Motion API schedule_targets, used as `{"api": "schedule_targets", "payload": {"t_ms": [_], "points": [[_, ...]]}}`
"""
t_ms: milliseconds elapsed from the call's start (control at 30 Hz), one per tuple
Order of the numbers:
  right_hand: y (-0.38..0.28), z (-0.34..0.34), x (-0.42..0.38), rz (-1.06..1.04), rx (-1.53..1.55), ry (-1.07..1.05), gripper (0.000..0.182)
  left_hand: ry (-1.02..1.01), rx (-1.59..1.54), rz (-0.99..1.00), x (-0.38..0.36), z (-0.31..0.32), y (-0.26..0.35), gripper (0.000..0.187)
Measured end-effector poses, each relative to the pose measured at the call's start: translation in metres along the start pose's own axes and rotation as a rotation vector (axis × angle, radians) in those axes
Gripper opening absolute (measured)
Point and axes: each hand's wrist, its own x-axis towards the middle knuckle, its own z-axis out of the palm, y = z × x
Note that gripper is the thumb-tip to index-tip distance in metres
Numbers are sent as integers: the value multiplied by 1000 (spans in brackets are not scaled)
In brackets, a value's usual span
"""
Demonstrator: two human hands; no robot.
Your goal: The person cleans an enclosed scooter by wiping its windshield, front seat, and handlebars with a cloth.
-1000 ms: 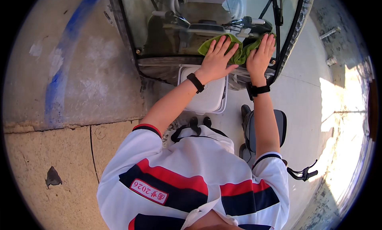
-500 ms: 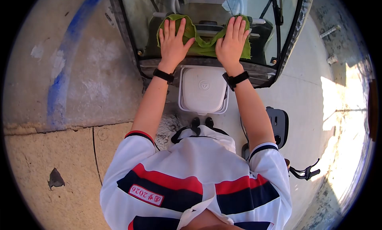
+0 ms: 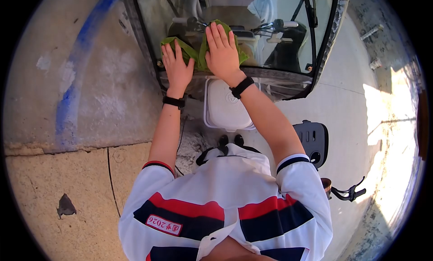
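A crumpled green cloth (image 3: 201, 58) lies against the lower left part of a clear windshield (image 3: 151, 17) with a dark frame. My left hand (image 3: 177, 70) rests flat on the cloth's left end, fingers stretched and a little apart. To its right, my right hand (image 3: 222, 53) presses flat on the other end, fingers pointing away from me. Neither hand has its fingers wrapped round the cloth. Through the clear panel I see handlebars (image 3: 273, 27) with levers. Both wrists wear black bands.
Below the windshield stands a white lidded box (image 3: 225, 108). A dark grey scooter-like part (image 3: 312, 141) is to the right, with a handlebar and brake lever (image 3: 349, 195) nearer me. On the left, a blue stripe (image 3: 70, 96) marks the concrete floor.
Both hands have slid left over the windshield with the cloth, the right hand farther, so they are now closer together. The cloth is bunched up, and the right handlebar shows uncovered.
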Motion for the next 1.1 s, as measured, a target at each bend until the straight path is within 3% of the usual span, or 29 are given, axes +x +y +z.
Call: {"api": "schedule_targets", "payload": {"t_ms": [167, 400, 667, 933, 1100], "points": [[52, -33, 12, 176, -124, 132, 84, 62, -39, -23, 21, 5, 14, 84], [115, -63, -21, 310, -253, 266, 84, 69, -120, 42, 71, 18, 69, 81], [126, -77, -67, 445, -254, 225, 78, -84, -159, 491, 51, 39, 179, 62], [123, -75, -64, 434, -162, 251, 70, -157, -206, 514, 41, 35, 184, 61], [115, -69, -52, 406, -108, 280, 74, -21, -101, 312, 51, 25, 153, 59]]}}
